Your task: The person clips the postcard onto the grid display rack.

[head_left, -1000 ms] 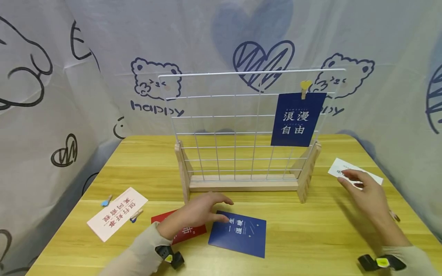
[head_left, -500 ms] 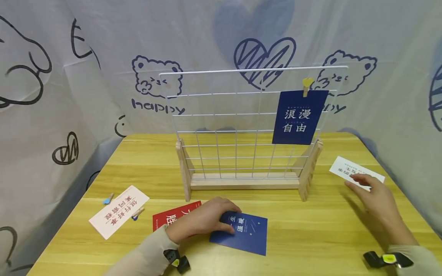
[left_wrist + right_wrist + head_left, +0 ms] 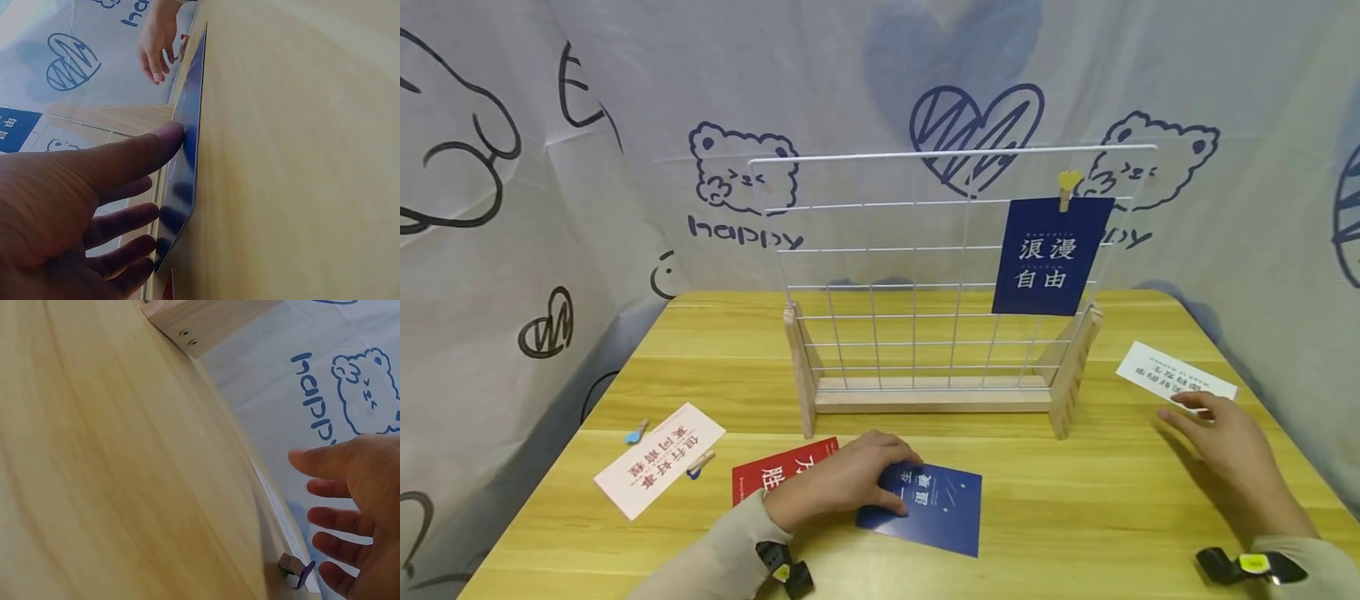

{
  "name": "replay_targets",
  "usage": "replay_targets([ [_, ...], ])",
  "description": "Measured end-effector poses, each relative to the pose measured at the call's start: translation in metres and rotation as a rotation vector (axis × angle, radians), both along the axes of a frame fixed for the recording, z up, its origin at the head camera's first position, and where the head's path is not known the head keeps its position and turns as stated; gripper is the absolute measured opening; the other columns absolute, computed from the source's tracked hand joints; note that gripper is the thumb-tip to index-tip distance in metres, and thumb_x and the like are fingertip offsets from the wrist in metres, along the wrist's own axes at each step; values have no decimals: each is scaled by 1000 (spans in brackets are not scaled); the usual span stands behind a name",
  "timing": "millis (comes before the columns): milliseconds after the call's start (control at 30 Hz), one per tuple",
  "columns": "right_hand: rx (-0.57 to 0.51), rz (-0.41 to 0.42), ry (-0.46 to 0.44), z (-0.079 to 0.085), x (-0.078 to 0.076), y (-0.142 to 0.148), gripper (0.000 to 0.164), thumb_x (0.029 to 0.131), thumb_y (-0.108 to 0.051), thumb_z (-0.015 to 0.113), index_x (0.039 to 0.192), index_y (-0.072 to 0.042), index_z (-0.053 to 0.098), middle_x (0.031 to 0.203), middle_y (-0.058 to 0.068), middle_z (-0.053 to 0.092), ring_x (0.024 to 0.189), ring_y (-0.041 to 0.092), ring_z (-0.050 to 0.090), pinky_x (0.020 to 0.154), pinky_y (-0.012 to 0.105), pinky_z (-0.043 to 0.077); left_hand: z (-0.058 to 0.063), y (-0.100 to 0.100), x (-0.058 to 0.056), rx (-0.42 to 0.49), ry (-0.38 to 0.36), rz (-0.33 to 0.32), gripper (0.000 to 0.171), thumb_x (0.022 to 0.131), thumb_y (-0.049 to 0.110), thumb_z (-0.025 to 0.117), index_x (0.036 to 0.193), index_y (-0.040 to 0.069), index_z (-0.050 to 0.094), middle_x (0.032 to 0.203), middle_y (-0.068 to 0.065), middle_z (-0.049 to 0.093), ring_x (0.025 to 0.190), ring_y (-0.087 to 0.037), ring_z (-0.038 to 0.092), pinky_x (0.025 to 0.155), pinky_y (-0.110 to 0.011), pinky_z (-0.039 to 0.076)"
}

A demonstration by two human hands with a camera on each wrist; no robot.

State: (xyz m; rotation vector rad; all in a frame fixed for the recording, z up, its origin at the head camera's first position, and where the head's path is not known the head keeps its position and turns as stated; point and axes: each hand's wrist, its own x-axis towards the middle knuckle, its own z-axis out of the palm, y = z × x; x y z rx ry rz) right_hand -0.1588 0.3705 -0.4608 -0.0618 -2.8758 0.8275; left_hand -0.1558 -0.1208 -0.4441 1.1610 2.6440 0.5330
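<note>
My left hand [image 3: 853, 482] lies over the left part of a dark blue card [image 3: 951, 512] with white characters, flat on the table. In the left wrist view, its thumb and fingertips touch the card's face [image 3: 193, 103], spread and not curled round it. Partly hidden under my left forearm is a red card [image 3: 756, 475]. My right hand [image 3: 1236, 442] hovers with loosely bent fingers, holding nothing, beside a white card [image 3: 1153, 365] on the right. Below those fingers, the right wrist view shows a small wooden clip [image 3: 289, 565] with a purple piece.
A white wire grid rack [image 3: 913, 317] on a wooden base [image 3: 932, 402] stands mid-table. A navy card [image 3: 1048, 267] hangs on it under a yellow heart clip [image 3: 1067, 183]. At left lie a pink card [image 3: 658, 462], a light blue clip [image 3: 637, 432] and a dark blue clip [image 3: 699, 465].
My left hand has moved right, from over the red card's edge onto the blue card. My right hand has shifted slightly right and towards me, uncovering more of the white card.
</note>
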Motion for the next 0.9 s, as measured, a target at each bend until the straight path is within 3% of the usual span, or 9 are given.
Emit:
replay_targets([
  [667,-6,-20,-91,-3,6,14,55,96,-41,62,122,7,56,113,38,58,100,55,55,74,58,44,-2,-1,1,-16,-1,40,65,75,41,84,128,11,62,119,-4,57,113,-18,51,100,-32,44],
  [900,-35,3,-92,-3,8,19,51,96,-36,63,122,8,56,111,38,59,97,52,58,74,54,45,-3,-1,0,-29,-1,13,61,78,41,82,124,7,60,122,-6,51,113,-19,46,99,-32,44],
])
